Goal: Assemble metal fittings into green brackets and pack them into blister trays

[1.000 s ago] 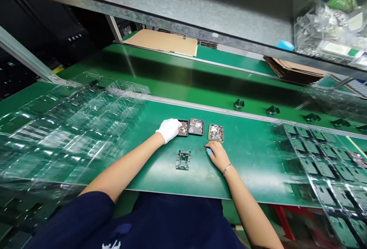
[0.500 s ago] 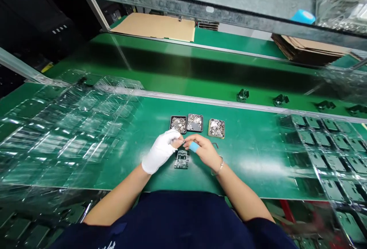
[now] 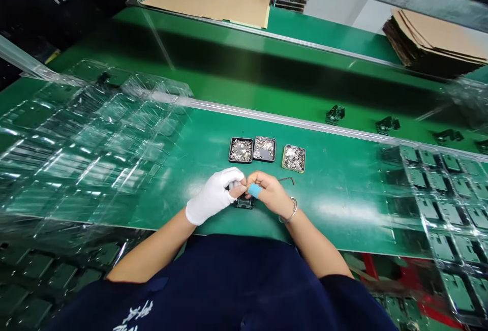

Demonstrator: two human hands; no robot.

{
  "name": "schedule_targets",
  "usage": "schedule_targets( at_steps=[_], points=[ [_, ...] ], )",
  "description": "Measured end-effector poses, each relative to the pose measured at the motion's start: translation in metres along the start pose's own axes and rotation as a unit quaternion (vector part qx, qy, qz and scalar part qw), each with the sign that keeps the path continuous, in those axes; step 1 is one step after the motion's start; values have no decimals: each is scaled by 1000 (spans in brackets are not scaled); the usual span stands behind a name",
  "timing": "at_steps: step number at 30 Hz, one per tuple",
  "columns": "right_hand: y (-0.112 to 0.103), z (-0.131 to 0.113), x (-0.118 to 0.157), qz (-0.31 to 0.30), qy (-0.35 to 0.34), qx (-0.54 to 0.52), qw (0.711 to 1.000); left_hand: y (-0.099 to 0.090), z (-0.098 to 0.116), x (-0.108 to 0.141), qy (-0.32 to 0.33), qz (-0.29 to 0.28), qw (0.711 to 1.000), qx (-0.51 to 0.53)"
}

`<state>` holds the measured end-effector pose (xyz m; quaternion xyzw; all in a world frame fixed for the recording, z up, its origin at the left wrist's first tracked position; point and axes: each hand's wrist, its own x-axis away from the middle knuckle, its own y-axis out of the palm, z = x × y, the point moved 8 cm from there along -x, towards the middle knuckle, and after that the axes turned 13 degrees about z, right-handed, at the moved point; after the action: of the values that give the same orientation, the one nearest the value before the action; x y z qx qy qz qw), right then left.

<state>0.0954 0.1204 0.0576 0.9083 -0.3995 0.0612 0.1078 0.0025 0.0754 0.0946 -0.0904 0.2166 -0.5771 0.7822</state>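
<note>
My left hand [image 3: 216, 193], in a white glove with bare thumb and fingertips, is closed in a pinch. My right hand [image 3: 270, 193], with blue tape round a finger and a bracelet at the wrist, is pinched too, its fingertips meeting the left ones. Whatever sits between them is too small to make out. Just below the fingertips, partly covered by them, a small dark mechanical part [image 3: 244, 203] lies on the green bench. Beyond the hands stand a left tray of small metal pieces [image 3: 241, 159], a middle tray [image 3: 264, 158] and a right tray [image 3: 294, 169].
A hex key [image 3: 293, 180] lies beside my right hand. Clear plastic blister trays [image 3: 102, 138] cover the left, and another blister tray [image 3: 438, 209] lies at right. Several dark parts [image 3: 335, 114] sit past the metal rail [image 3: 267, 116]. Cardboard [image 3: 213, 0] lies at the back.
The view has tilted and shifted. My joined fingertips have come down over the dark part, hiding more of it. More of the hex key shows now.
</note>
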Motion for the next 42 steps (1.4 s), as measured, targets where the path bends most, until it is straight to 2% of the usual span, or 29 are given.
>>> schedule_targets(
  at_steps=[2, 4, 6, 8, 10, 14, 16, 20, 23, 27, 32, 38, 42],
  points=[
    [5, 5, 2, -22, 37, -25, 999, 0, -4, 0, -18, 4, 1000, 23],
    [4, 3, 4, -18, 29, -13, 999, 0, -7, 2, -24, 13, 999, 30],
    [-2, -6, 5, 10, -45, 66, 997, 0, -10, 5, -21, 27, 999, 19],
    [-10, -19, 9, 47, -142, 170, 974, -4, -15, 11, -20, 58, 998, 7],
    [-19, -24, 15, 76, -197, 236, 948, -4, -23, 20, -11, 69, 998, -5],
    [-36, -14, 20, 102, -194, 249, 943, 19, -47, 40, -28, -36, 996, -71],
    [-40, -10, 23, 113, -203, 251, 940, 25, -56, 44, -50, -37, 995, -81],
    [-38, -15, 31, 152, -261, 270, 914, 24, -47, 42, -35, 31, 997, -67],
    [-26, -18, 37, 139, -296, 296, 898, 24, -35, 41, -17, 38, 996, -74],
    [-12, -11, 40, 114, -310, 330, 884, 22, -28, 44, -30, 41, 995, -85],
    [-10, -5, 38, 123, -305, 341, 881, 24, -24, 46, -23, 32, 995, -94],
    [-11, -3, 37, 120, -286, 340, 888, 23, -20, 48, 41, 33, 987, -149],
    [-11, -4, 37, 119, -284, 321, 895, 22, -22, 47, -8, 8, 996, -89]
  ],
)
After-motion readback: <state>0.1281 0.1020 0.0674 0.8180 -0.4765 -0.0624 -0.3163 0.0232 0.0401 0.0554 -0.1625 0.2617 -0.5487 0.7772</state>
